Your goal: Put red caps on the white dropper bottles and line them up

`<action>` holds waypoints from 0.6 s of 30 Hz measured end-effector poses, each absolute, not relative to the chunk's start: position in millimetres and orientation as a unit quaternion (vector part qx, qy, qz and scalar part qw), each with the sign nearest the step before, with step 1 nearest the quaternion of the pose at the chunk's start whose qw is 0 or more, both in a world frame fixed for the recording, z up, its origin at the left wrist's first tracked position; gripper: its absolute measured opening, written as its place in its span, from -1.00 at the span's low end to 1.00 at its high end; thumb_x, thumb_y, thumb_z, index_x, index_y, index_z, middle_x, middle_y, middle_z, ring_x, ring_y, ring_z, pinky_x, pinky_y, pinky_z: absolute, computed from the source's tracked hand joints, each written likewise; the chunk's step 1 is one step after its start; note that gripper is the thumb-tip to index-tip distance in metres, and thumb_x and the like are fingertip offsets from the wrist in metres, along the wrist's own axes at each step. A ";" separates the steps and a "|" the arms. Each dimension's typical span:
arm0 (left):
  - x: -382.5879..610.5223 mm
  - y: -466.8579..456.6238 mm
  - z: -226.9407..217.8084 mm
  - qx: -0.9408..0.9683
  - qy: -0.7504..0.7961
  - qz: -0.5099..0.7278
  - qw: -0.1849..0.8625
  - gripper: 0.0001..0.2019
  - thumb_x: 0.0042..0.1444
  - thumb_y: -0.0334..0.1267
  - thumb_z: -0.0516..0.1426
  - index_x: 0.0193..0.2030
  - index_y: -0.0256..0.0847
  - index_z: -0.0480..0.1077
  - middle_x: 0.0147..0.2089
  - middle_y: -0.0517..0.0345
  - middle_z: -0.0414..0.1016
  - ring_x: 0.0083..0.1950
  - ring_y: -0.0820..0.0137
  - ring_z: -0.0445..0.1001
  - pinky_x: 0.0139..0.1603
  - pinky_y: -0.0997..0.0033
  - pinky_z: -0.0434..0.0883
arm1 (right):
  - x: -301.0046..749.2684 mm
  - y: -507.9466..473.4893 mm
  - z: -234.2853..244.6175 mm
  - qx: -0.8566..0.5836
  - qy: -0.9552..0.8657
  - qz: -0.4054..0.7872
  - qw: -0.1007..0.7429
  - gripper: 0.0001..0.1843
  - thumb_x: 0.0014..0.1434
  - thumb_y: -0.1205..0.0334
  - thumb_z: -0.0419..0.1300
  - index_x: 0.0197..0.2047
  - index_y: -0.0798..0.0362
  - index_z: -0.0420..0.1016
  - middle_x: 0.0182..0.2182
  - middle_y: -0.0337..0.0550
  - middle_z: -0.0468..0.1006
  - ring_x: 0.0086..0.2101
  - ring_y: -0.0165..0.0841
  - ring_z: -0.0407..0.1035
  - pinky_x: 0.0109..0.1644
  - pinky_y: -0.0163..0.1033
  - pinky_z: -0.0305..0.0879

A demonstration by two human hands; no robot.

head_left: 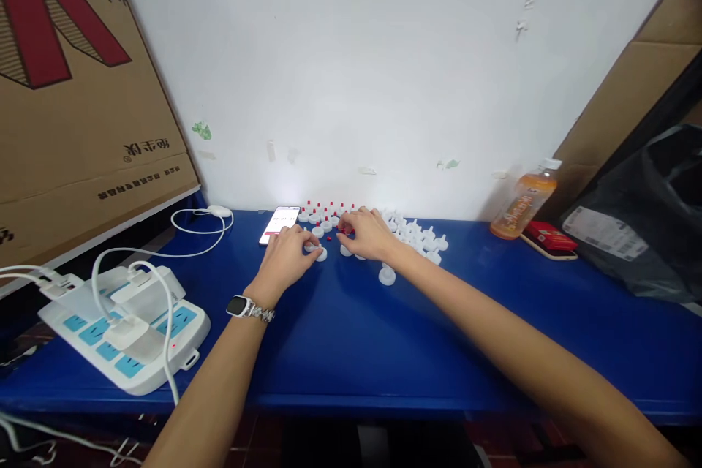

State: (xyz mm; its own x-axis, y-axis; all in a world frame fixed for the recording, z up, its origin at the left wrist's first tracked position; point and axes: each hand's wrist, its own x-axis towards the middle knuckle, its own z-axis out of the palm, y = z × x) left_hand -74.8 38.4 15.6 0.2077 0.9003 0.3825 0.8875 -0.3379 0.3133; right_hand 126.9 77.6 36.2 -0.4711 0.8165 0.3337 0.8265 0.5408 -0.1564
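My left hand [286, 257] curls its fingers and thumb around a white nozzle cap [321, 254] on the blue table; its fingertips partly cover the cap. To the right, my right hand [366, 232] reaches in with thumb and fingers bent together. Small red tips [345, 229] show between its fingers, but whether one is pinched cannot be made out. One loose red tip [329, 238] lies between the hands. Behind them stand several white nozzle caps with red tips [314, 217]. A heap of plain white nozzle caps [420, 236] spreads right of my right hand, and a single cap [387, 276] sits nearer me.
A lit phone [279, 224] lies behind my left hand. A white power strip [129, 336] with plugs and cables occupies the left. At right are an orange drink bottle [523, 203], a red box [551, 235] on a phone, and a dark bag [647, 212]. A white wall [351, 73] closes the back.
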 end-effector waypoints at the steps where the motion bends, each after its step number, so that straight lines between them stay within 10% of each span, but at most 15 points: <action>1: -74.1 38.5 15.1 0.780 0.572 0.253 0.012 -0.84 0.16 -0.11 0.17 -0.26 -0.09 0.54 -0.18 0.05 0.49 -0.03 0.07 0.39 0.06 0.04 0.27 | 125.0 79.8 37.7 -0.481 -0.857 -0.013 0.184 -0.80 0.25 0.14 0.12 -0.15 0.02 0.50 -0.25 -0.09 0.61 -0.06 -0.15 0.33 0.02 -0.10 0.07; 18: -74.6 49.6 8.9 0.719 0.474 0.418 0.290 -0.83 0.32 -0.08 -0.02 -0.16 -0.11 0.13 -0.29 0.20 0.44 -0.31 0.37 0.51 -0.25 0.35 0.42 | 84.0 121.9 41.4 -0.487 -0.873 0.017 0.030 -0.83 0.08 0.27 0.27 -0.23 0.06 0.61 -0.17 0.02 0.65 -0.04 -0.10 0.46 0.19 0.04 0.07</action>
